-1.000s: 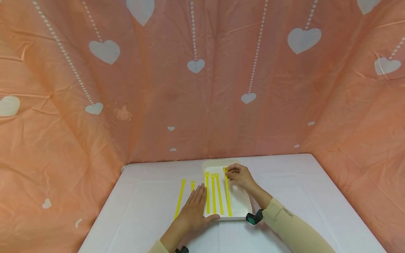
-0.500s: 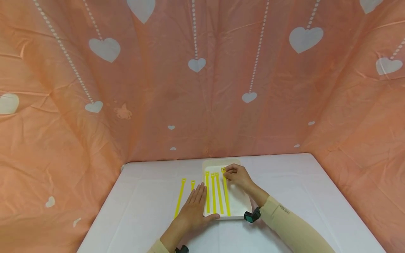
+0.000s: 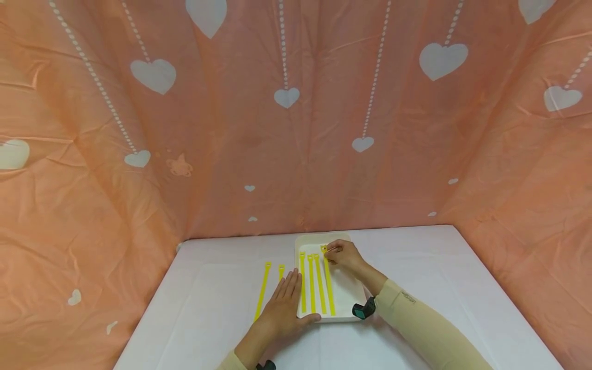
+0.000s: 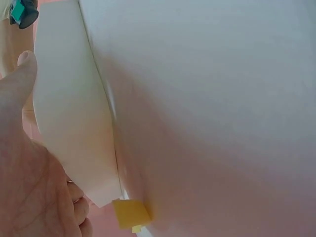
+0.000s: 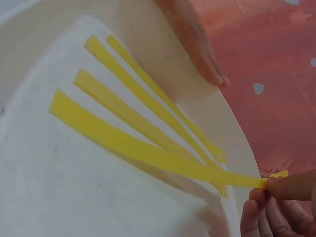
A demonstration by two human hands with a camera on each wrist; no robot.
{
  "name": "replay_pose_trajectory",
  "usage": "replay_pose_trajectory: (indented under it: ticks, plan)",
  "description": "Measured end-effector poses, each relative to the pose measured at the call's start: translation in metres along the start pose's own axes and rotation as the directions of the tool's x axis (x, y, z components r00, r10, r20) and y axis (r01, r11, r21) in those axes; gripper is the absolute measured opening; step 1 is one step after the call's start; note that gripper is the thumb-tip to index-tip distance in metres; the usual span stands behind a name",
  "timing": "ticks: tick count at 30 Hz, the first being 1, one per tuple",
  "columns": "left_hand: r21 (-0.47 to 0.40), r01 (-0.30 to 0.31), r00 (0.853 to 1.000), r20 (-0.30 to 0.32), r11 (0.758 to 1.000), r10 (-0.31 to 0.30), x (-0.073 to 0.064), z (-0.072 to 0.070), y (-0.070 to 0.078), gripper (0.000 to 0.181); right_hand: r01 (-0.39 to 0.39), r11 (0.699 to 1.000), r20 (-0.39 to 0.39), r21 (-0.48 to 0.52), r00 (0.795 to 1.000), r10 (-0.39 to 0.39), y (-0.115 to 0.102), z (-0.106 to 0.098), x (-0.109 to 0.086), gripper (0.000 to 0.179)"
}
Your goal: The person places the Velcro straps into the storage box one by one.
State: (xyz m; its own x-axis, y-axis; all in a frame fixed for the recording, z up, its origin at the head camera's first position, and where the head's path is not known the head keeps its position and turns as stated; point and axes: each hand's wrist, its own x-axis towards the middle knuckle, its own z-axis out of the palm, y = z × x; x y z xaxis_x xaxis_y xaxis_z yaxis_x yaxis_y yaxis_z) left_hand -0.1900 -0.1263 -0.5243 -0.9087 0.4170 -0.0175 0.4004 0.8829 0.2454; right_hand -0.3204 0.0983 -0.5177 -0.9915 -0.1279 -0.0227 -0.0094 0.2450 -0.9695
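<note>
A white tray (image 3: 348,300) holds several yellow cable straps, each with a slotted head at the far end. My right hand (image 3: 346,257) pinches one cable strap (image 5: 128,143) just below its head, between thumb and fingers. In the right wrist view this strap slants over the heads of its neighbours, its tail low over the tray floor. Three other straps (image 3: 312,288) lie side by side to its left. My left hand (image 3: 283,307) rests along the tray's left rim with fingers straight, its thumb at the near left corner.
Two more yellow straps lie on the white table (image 3: 217,308) left of the tray, one (image 3: 263,290) in fuller view, the other (image 3: 281,269) partly hidden by my left hand. A peach curtain (image 3: 296,169) with hearts stands behind the table.
My right hand has moved a little to the left with the strap, bringing it closer to the three lying straps. The left hand has stayed on the tray.
</note>
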Motion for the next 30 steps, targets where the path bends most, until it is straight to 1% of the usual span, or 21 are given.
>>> replay_pose_trajectory:
  ticks: [7,14,22,30]
  plan:
    - [0.002,-0.001,1.0,-0.006,1.0,0.001,-0.001,0.0,0.0,0.116,-0.062,0.998,0.014,0.004,0.998,0.062,0.002,0.004,0.004,0.017]
    - [-0.01,-0.005,1.0,-0.003,1.0,0.005,-0.001,0.0,0.0,0.115,-0.063,0.998,0.008,-0.012,0.998,0.063,0.005,0.007,0.005,0.017]
    - [-0.011,-0.004,1.0,0.003,1.0,0.004,-0.002,-0.002,0.001,0.115,-0.101,0.994,0.006,-0.052,0.995,0.101,0.009,0.008,0.006,0.018]
    - [0.0,-0.003,1.0,0.001,1.0,0.003,-0.001,0.0,0.0,0.116,-0.099,0.994,0.018,-0.037,0.995,0.1,0.014,0.008,0.009,0.019]
